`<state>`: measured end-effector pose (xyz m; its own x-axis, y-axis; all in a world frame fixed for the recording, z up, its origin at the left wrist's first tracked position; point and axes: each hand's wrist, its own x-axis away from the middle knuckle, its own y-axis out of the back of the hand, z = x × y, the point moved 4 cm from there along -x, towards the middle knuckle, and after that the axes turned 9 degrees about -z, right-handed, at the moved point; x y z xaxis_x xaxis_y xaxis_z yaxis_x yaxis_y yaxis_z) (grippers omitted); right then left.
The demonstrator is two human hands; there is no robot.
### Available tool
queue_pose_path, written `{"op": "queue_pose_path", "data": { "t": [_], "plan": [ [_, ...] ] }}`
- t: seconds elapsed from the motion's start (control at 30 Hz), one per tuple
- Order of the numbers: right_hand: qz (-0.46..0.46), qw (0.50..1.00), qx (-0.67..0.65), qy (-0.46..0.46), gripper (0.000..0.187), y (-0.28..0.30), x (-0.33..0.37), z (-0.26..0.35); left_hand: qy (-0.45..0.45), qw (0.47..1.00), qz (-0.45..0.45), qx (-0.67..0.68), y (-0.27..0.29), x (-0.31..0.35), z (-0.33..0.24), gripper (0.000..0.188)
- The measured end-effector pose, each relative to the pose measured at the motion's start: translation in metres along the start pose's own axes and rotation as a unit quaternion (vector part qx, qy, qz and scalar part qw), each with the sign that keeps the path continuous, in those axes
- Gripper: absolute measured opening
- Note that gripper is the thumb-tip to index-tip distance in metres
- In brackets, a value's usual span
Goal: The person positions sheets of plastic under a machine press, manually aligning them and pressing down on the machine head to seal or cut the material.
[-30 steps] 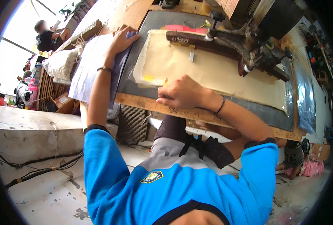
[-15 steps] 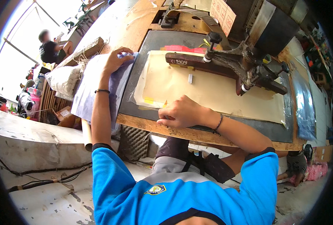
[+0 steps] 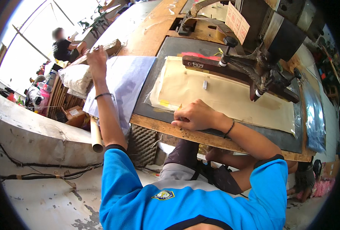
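My left hand (image 3: 97, 63) is raised above the left part of a pale blue-violet sheet (image 3: 128, 73), close to the wooden block and the white bundle. Motion smears its fingers. My right hand (image 3: 195, 115) rests curled on the table's near edge, at the lower edge of a cream sheet (image 3: 223, 92). Its fingers are closed, and whatever they may hold is hidden. On the cream sheet lies a small whitish block (image 3: 205, 84). A dark metal clamp-like frame with knobs (image 3: 250, 67) hangs over the sheet's far side.
A wooden block (image 3: 110, 46) and a white bundle (image 3: 75, 78) lie left of the violet sheet. A cardboard tube (image 3: 96, 134) sticks out below it. Clear plastic (image 3: 315, 119) hangs at the table's right. A seated person (image 3: 64, 48) is far left.
My left hand has left the violet sheet's top right corner and moved left. My right hand stays at the table edge. The whole view has shifted slightly.
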<state>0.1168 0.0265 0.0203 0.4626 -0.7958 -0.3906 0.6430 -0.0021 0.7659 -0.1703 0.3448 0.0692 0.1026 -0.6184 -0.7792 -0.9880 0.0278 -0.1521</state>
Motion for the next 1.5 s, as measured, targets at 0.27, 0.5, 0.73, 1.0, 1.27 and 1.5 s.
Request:
{"op": "queue_pose_path", "data": {
  "t": [0.27,0.5,0.73,1.0,1.27,1.5],
  "plan": [
    [-0.046,0.999,-0.006,0.021,0.032,-0.001,0.001,-0.002,-0.158,0.963,-0.215,-0.029,0.078,-0.012,-0.163,0.018],
    [-0.09,0.98,-0.167,0.056,0.051,0.017,-0.003,0.043,-0.331,0.928,-0.086,-0.149,-0.011,0.064,-0.312,0.025],
    [-0.191,0.853,-0.441,-0.206,0.083,0.047,0.091,0.092,-0.286,0.943,0.063,-0.161,-0.195,0.181,-0.313,0.03],
    [-0.332,0.805,-0.279,-0.404,0.045,0.071,0.235,0.094,-0.327,0.9,0.273,-0.095,-0.329,0.25,-0.295,0.035],
    [-0.522,0.665,-0.2,-0.495,0.055,0.089,0.319,0.085,-0.013,0.848,0.507,-0.154,-0.264,0.28,-0.275,0.068],
    [-0.494,0.711,-0.06,-0.496,0.066,0.106,0.311,0.062,-0.064,0.814,0.496,-0.295,-0.249,0.29,-0.229,0.092]
  ]
}}
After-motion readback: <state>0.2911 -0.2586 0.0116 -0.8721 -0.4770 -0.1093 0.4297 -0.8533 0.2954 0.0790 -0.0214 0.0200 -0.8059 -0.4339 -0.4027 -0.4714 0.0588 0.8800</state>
